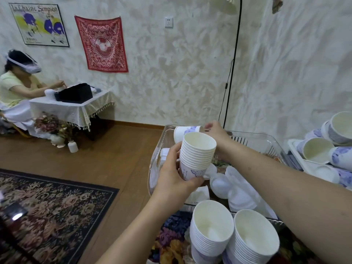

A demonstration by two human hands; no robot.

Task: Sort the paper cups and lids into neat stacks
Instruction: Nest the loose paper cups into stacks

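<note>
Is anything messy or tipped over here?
Yes. At the right edge, loose cups lie tumbled on their sides on a white tray instead of stacked, and white lids are heaped unevenly in the clear bin.

Setting: furnished room of a home, living-room type. Evidence: textured cream wall with framed poster (39,24) at upper left and red patterned cloth (102,44) hung beside it; wall socket (168,22) top centre; floor lamp (231,61) right of centre; wood floor with floral rug (51,208) lower left; small table under fringed lace cloth (72,109) and dried flowers in vases (55,128) at left.
</note>
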